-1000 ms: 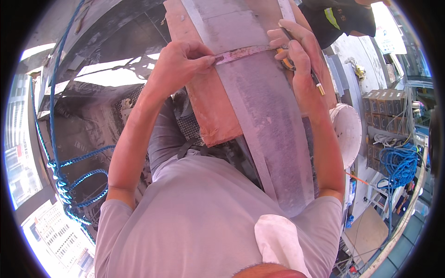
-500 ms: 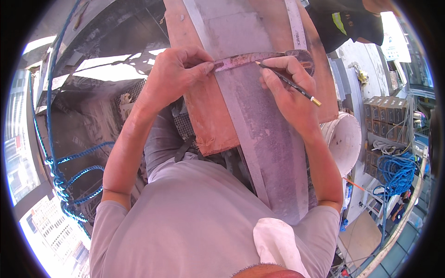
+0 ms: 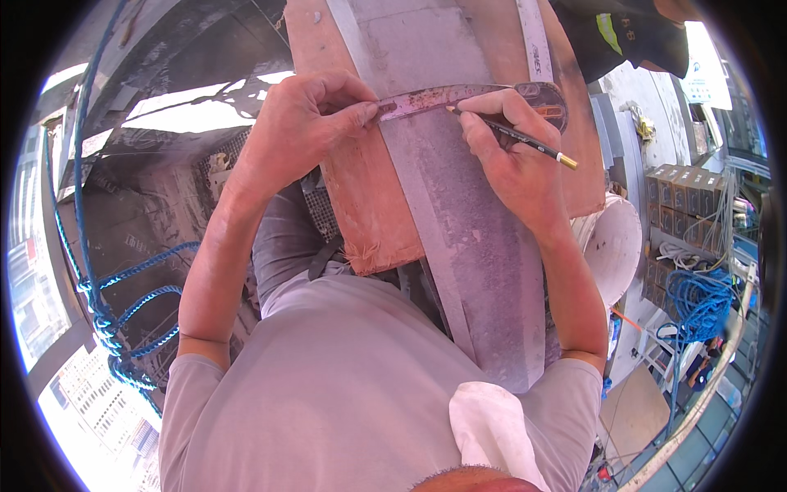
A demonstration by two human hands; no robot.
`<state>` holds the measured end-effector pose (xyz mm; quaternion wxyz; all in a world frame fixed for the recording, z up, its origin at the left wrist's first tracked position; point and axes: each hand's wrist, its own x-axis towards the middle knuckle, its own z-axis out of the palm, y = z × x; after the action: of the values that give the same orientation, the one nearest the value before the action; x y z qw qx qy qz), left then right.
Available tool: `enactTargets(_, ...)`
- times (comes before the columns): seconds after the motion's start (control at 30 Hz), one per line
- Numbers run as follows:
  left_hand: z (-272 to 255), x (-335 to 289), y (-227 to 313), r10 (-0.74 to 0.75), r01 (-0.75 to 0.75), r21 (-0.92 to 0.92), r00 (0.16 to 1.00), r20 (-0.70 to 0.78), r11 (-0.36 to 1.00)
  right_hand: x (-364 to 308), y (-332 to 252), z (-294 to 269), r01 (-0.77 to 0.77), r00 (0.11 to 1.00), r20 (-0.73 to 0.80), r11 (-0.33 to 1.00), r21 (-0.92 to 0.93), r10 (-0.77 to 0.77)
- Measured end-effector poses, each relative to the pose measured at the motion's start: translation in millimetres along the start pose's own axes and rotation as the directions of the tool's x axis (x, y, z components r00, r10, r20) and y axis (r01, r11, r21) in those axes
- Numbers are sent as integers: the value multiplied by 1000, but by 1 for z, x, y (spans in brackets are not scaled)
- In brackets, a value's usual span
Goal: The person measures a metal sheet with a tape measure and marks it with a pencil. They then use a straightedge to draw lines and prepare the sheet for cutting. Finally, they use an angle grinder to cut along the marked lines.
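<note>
Pinched grip is being kept on the ruler [image 3: 459, 97] by the left hand [image 3: 299, 127] while the pencil [image 3: 512, 138], clasped in the right hand [image 3: 512, 160], is being run snug along its edge across the grey strip [image 3: 467, 238], so it shouldn't be let slip.

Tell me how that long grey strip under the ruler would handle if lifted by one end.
The grey strip is long, thin and flat, so it would probably flex or sag rather than stay straight. Its dusty face looks likely to slip in bare fingers. Right now the left hand pins a ruler across it, which steadies it for the pencil.

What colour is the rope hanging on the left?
Blue. The rope shows best in the head view, at the left edge.
</note>
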<state>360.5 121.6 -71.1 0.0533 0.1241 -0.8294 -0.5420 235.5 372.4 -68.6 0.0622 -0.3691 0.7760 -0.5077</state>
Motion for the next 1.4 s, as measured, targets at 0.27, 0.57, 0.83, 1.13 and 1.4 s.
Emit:
enactTargets(0.27, 0, 0, -3, 17, -17, 3, 1000, -4, 1000, 1, 1, -2, 18, 1000, 12, 999, -26, -18)
enactTargets(0.57, -3, 0, 7, -43, 43, 16, 998, 45, 999, 0, -2, 0, -3, 1000, -14, 1000, 8, 3)
enactTargets(0.83, -2, 0, 2, -23, 23, -3, 1000, 17, 1000, -3, -1, -4, -37, 998, 55, 999, 37, 35)
enactTargets(1.13, -11, 1, 9, -33, 37, -61, 997, 76, 997, 3, -21, -62, 184, 965, -77, 854, -487, -252)
enactTargets(1.4, 20, -25, 55, 349, -343, -64, 924, 156, 937, -35, -54, -66, 0, 998, -56, 826, -563, -38)
